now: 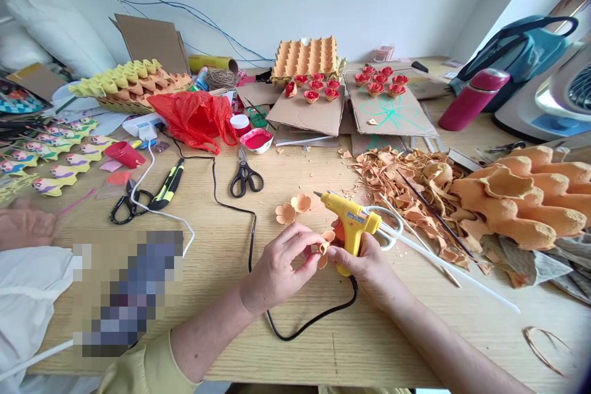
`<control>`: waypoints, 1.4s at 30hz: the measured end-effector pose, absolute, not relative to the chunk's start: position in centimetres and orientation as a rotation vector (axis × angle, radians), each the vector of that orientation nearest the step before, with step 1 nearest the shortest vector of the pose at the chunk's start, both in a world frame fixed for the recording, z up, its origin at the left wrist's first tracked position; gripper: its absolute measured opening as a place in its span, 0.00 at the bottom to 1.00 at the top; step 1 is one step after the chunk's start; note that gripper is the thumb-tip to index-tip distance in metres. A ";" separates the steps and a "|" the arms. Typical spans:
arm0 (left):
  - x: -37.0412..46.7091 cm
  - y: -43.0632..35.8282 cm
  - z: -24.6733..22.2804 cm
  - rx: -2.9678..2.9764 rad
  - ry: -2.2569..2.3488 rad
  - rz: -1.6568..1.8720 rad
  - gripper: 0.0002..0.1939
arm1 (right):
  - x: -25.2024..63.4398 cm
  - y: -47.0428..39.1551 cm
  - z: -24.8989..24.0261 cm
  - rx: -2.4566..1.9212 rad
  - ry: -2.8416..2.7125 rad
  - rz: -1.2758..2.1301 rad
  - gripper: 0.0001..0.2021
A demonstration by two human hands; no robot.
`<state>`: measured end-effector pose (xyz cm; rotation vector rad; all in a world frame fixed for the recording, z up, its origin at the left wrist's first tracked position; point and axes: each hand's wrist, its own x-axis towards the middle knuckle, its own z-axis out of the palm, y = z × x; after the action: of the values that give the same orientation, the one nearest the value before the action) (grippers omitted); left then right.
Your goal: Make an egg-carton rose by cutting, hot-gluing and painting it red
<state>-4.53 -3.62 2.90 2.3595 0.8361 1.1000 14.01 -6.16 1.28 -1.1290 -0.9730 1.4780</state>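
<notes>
Between the fingertips of my left hand is a small orange egg-carton flower, its petals spread around a curled centre. My right hand is wrapped around a yellow glue gun, whose nozzle points up and to the left. The right thumb reaches over to the flower's edge. A clear glue stick trails from the back of the gun. Just beyond my left hand, two loose petal cups lie on the table. The gun's black cord loops below my hands.
Black scissors and a utility knife lie left. Carton scraps and an orange egg tray fill the right. Red flowers stand on cardboard behind, near a paint dish. A co-worker's blurred hand is far left.
</notes>
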 end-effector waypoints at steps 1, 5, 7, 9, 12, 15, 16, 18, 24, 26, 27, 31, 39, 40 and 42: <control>-4.5 -3.6 2.9 2.359 0.837 1.119 0.12 | 14.0 -6.1 1.3 -1.136 -0.977 1.474 0.27; -4.5 -3.6 2.7 2.380 0.826 1.208 0.13 | 14.1 -6.0 1.5 -1.081 -0.970 1.511 0.26; -4.5 -3.7 2.7 2.379 0.822 1.232 0.13 | 14.1 -5.9 1.6 -1.045 -0.968 1.536 0.26; -4.5 -3.7 2.7 2.366 0.830 1.242 0.13 | 14.2 -6.0 1.8 -1.041 -0.960 1.546 0.25; -4.5 -3.6 2.7 2.351 0.827 1.237 0.12 | 14.2 -6.0 2.0 -1.058 -0.945 1.548 0.25; -4.5 -3.6 2.9 2.337 0.796 1.213 0.13 | 14.2 -6.0 2.1 -1.049 -0.969 1.564 0.23; -4.4 -3.6 2.9 2.328 0.787 1.207 0.13 | 14.2 -6.0 2.1 -1.042 -0.980 1.567 0.23; -4.4 -3.5 3.0 2.309 0.774 1.198 0.12 | 14.2 -6.0 2.1 -1.036 -0.997 1.567 0.22; -4.6 -3.4 3.0 2.316 0.763 1.157 0.10 | 14.2 -6.1 2.2 -1.085 -1.044 1.535 0.22; -4.7 -3.2 3.0 2.348 0.760 1.138 0.09 | 14.3 -6.2 2.3 -1.103 -1.055 1.523 0.23; -4.8 -3.2 3.0 2.371 0.762 1.129 0.09 | 14.3 -6.2 2.3 -1.114 -1.062 1.519 0.23; -4.9 -3.0 3.1 2.467 0.805 1.129 0.09 | 14.3 -6.0 2.4 -1.143 -1.095 1.508 0.24; -4.6 -3.4 2.7 2.451 0.886 1.094 0.09 | 14.3 -5.8 2.0 -1.106 -1.170 1.432 0.21; -4.5 -3.4 2.6 2.442 0.894 1.083 0.09 | 14.4 -5.9 1.8 -1.122 -1.181 1.393 0.21; -4.4 -3.4 2.3 2.420 0.919 1.063 0.10 | 14.6 -5.8 1.5 -1.185 -1.217 1.287 0.19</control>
<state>-4.44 -3.42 2.25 2.4197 0.9186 1.0631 14.64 -5.84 1.53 -1.1850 -1.2171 1.2869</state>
